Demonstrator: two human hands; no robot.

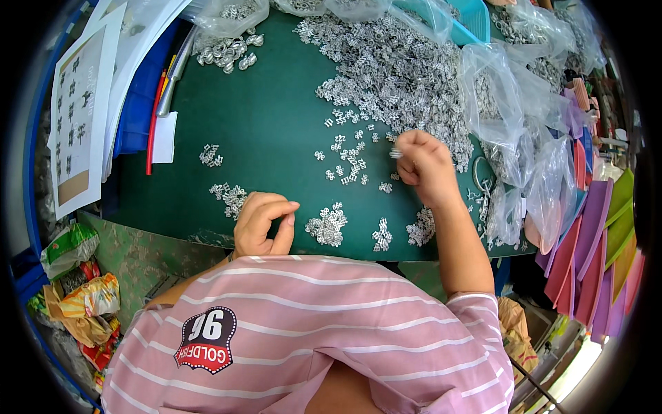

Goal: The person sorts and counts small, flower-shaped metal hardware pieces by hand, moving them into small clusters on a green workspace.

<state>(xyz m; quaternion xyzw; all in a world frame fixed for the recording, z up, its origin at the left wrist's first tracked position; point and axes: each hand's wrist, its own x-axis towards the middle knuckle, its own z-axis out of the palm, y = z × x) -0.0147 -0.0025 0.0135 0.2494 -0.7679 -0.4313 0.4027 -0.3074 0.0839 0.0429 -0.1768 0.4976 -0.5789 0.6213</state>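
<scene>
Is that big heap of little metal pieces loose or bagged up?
Loose: the heap lies spread on the green tabletop, with single pieces scattered nearby.

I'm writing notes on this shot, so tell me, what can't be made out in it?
All in the head view:
- Piece at the right grip: blurred, so its exact shape is unclear.
- Left grip: its own fingers hide the palm, so whether it holds anything can't be told.
- Pile: pieces too small and overlapping to count.
- Blue basket: cut off by the top edge.
</scene>
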